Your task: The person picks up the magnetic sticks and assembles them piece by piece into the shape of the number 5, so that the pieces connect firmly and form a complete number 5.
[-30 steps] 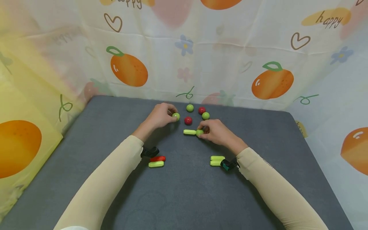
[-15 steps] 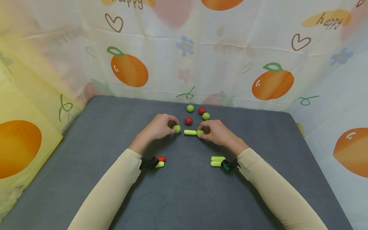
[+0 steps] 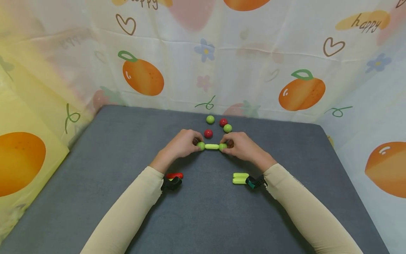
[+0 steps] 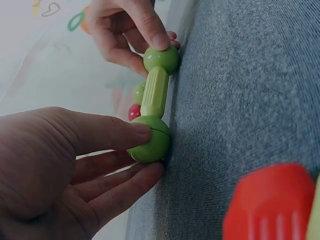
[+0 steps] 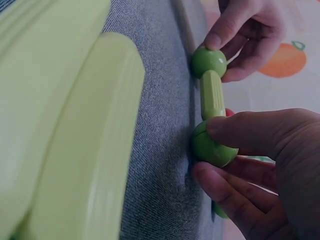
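A ribbed yellow-green rod lies crosswise between two green balls, bridging my hands. My left hand pinches the left green ball between thumb and fingers, and this ball sits right at the rod's left end. At the other end, the right green ball is pinched by my right hand. A thin seam line runs over each held ball in the wrist views. Rod and balls are close over the grey tabletop.
Behind the hands are a near red ball, a far red ball, a far green ball and another green ball. A red rod with a partly hidden yellow-green one lies by my left wrist; two yellow-green rods lie by my right.
My left hand has brought its green ball nearer and to the right, up to the rod's free left end. My right hand has kept nearly the same place, still pinching its ball.
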Motion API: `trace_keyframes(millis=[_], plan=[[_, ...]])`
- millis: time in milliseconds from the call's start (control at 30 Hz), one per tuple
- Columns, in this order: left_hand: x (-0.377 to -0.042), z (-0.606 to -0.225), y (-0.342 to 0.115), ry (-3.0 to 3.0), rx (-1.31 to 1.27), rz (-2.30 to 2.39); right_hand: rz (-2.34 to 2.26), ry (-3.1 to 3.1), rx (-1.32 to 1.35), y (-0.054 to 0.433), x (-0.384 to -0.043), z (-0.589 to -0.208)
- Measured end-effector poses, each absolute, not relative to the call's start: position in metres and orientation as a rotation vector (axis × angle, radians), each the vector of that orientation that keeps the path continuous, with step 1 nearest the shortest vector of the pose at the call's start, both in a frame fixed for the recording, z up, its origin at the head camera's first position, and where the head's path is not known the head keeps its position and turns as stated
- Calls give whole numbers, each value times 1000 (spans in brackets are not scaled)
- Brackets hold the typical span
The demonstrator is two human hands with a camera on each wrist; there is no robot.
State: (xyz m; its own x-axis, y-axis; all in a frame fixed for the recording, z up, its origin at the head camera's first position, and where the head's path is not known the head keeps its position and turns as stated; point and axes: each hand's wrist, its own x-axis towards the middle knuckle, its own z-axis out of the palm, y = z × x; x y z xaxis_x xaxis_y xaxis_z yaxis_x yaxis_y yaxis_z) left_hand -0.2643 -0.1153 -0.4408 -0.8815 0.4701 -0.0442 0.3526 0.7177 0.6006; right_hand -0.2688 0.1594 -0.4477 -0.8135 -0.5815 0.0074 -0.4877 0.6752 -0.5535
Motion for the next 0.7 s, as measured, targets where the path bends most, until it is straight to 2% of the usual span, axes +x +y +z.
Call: trace_keyframes(millis=[700], plan=[[-268,-449,-119,2722,668,970,-860,2691,-811,164,-269,-446]])
